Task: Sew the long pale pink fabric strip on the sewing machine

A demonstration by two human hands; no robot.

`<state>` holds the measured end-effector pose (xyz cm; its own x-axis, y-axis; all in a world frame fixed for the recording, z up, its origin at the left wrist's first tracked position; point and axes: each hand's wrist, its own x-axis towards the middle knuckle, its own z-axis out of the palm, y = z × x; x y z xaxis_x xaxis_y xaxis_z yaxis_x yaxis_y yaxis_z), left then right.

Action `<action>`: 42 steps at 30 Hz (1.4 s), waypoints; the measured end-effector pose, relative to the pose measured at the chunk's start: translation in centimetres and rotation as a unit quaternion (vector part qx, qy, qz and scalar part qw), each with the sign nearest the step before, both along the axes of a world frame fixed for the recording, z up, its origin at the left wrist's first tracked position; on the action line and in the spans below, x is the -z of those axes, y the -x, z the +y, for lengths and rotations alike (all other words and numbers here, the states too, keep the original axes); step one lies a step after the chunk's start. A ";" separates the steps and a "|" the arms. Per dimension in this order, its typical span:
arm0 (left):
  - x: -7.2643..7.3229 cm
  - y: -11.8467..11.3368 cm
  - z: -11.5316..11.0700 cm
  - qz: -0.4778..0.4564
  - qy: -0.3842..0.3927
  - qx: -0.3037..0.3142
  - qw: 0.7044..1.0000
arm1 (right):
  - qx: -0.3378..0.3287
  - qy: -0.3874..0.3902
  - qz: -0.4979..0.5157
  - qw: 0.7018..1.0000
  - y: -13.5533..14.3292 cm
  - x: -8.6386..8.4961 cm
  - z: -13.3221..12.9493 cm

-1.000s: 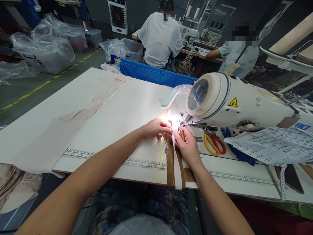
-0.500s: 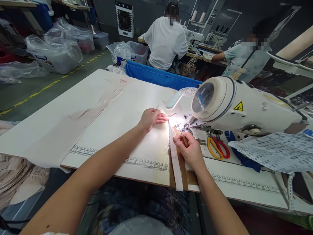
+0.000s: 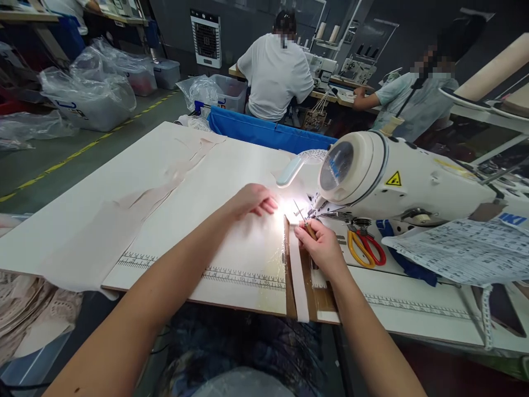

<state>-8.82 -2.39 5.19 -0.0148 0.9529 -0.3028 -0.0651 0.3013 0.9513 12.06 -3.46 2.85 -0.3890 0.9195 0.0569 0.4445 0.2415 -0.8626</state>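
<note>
My left hand [image 3: 257, 199] hovers over the white table beside the brightly lit sewing area, fingers slightly curled and apart, with nothing in it. In my right hand [image 3: 320, 242] is an awl [image 3: 309, 229] with a wooden handle, its thin metal point aimed up and left near the needle area. A pale fabric strip [image 3: 298, 275] runs from the lit spot toward the table's front edge, just left of my right hand. The sewing machine [image 3: 355, 168] stands to the right. Glare hides the fabric near the needle.
Scissors [image 3: 366, 248] with yellow and red handles lie right of my right hand, near printed sheets [image 3: 463, 253]. Sheer pale fabric [image 3: 103, 231] spreads over the table's left part. A lamp head [image 3: 290, 171] hangs behind the lit spot. Two people sit at machines beyond the blue cloth [image 3: 264, 131].
My left hand has let go of the strip and drawn slightly left, its fingers now curled. The strip's upper end is now folded near the awl. The view has shifted slightly.
</note>
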 end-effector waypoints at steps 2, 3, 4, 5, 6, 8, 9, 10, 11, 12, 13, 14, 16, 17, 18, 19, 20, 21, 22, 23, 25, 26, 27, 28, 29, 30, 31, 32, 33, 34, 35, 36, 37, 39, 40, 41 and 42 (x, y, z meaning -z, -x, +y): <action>0.0 -0.6 -0.5 0.040 0.038 0.206 0.977 | 0.027 -0.012 0.016 0.999 0.3 0.1 0.6; 0.2 -1.1 -0.8 0.039 0.041 0.287 0.956 | 0.037 -0.019 0.022 0.999 0.5 0.1 0.8; 0.5 -1.6 -1.0 0.030 0.041 0.336 0.940 | 0.046 -0.027 0.026 0.998 0.7 0.1 0.9; 0.8 -2.2 -1.2 0.017 0.037 0.359 0.933 | 0.052 -0.035 0.030 0.998 0.8 0.0 1.0; 1.2 -2.7 -1.3 0.004 0.034 0.361 0.932 | 0.059 -0.044 0.032 0.997 0.9 0.0 1.1; 1.9 -3.5 -1.4 -0.012 0.026 0.330 0.944 | 0.067 -0.056 0.037 0.995 1.0 -0.3 1.0; 2.2 -3.6 -1.3 -0.012 0.016 0.304 0.952 | 0.068 -0.058 0.039 0.995 1.0 -0.4 0.9; 2.3 -3.6 -1.1 -0.007 0.006 0.275 0.961 | 0.066 -0.056 0.040 0.995 0.8 -0.5 0.7; 2.4 -3.6 -0.9 0.000 -0.003 0.241 0.970 | 0.061 -0.051 0.041 0.996 0.6 -0.6 0.6; 2.4 -3.4 -0.7 0.004 -0.010 0.203 0.979 | 0.054 -0.042 0.041 0.997 0.4 -0.6 0.4; 2.3 -3.2 -0.4 0.003 -0.016 0.164 0.986 | 0.045 -0.032 0.040 0.998 0.2 -0.6 0.3; 2.2 -2.9 -0.2 -0.003 -0.023 0.127 0.992 | 0.035 -0.019 0.038 0.999 0.0 -0.6 0.1; 2.0 -2.5 0.1 -0.022 -0.041 0.071 0.996 | 0.013 0.007 0.032 0.999 -0.4 -0.4 0.0; 1.9 -2.4 0.2 -0.031 -0.050 0.054 0.997 | 0.004 0.018 0.031 0.999 -0.6 -0.2 -0.1; 1.8 -2.3 0.2 -0.041 -0.059 0.044 0.996 | -0.002 0.026 0.032 0.999 -0.6 -0.1 -0.1; 1.8 -2.3 0.2 -0.051 -0.065 0.038 0.996 | -0.005 0.031 0.033 0.999 -0.7 0.0 -0.1; 1.7 -2.3 0.1 -0.063 -0.070 0.037 0.995 | -0.004 0.035 0.036 0.999 -0.7 0.2 0.0; 1.7 -2.4 0.1 -0.075 -0.072 0.041 0.994 | 0.000 0.036 0.039 0.999 -0.7 0.2 0.0; 1.7 -2.5 0.0 -0.085 -0.070 0.052 0.993 | 0.005 0.037 0.041 0.998 -0.7 0.3 0.1; 1.7 -2.5 0.0 -0.092 -0.064 0.070 0.991 | 0.012 0.037 0.043 0.998 -0.7 0.4 0.1; 1.9 -2.8 -0.1 -0.098 -0.043 0.111 0.988 | 0.024 0.037 0.046 0.998 -0.6 0.5 0.3; 2.0 -2.9 -0.1 -0.098 -0.032 0.128 0.986 | 0.029 0.037 0.047 0.998 -0.7 0.6 0.3; 2.2 -3.1 -0.1 -0.097 -0.023 0.140 0.985 | 0.033 0.037 0.048 0.998 -0.7 0.6 0.4; 2.3 -3.2 -0.1 -0.094 -0.018 0.145 0.985 | 0.036 0.037 0.049 0.997 -0.7 0.7 0.4; 2.5 -3.4 -0.1 -0.090 -0.015 0.144 0.985 | 0.038 0.038 0.050 0.997 -0.7 0.7 0.5; 2.6 -3.5 -0.1 -0.085 -0.014 0.140 0.986 | 0.039 0.039 0.050 0.997 -0.7 0.8 0.5; 2.8 -3.6 -0.1 -0.080 -0.013 0.136 0.987 | 0.040 0.040 0.051 0.997 -0.6 0.8 0.5; 2.9 -3.7 -0.1 -0.076 -0.012 0.130 0.988 | 0.041 0.041 0.052 0.997 -0.6 0.8 0.5; 3.0 -3.8 -0.1 -0.074 -0.012 0.126 0.989 | 0.042 0.043 0.054 0.997 -0.6 0.8 0.5; 3.0 -3.8 0.0 -0.071 -0.011 0.124 0.990 | 0.043 0.045 0.055 0.996 -0.5 0.8 0.5; 3.1 -3.8 0.0 -0.069 -0.010 0.123 0.990 | 0.045 0.048 0.057 0.996 -0.5 0.8 0.5; 3.2 -3.8 0.0 -0.068 -0.010 0.123 0.990 | 0.045 0.051 0.059 0.996 -0.4 0.8 0.4; 3.2 -3.8 0.0 -0.068 -0.010 0.124 0.990 | 0.045 0.053 0.061 0.996 -0.4 0.8 0.4; 3.3 -3.8 0.0 -0.070 -0.010 0.127 0.989 | 0.045 0.058 0.064 0.995 -0.4 0.7 0.3; 3.3 -3.8 0.0 -0.072 -0.011 0.128 0.989 | 0.045 0.060 0.065 0.995 -0.4 0.7 0.3; 3.3 -3.8 0.0 -0.073 -0.011 0.127 0.989 | 0.045 0.061 0.066 0.995 -0.4 0.7 0.3; 3.3 -3.8 0.0 -0.074 -0.010 0.126 0.989 | 0.046 0.063 0.067 0.995 -0.4 0.7 0.3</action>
<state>-5.02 -2.38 1.87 0.2673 0.9266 -0.2645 -0.1294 0.3065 0.9430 12.44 -3.18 2.13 -0.3005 0.9537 -0.0145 0.3389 0.0926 -0.9363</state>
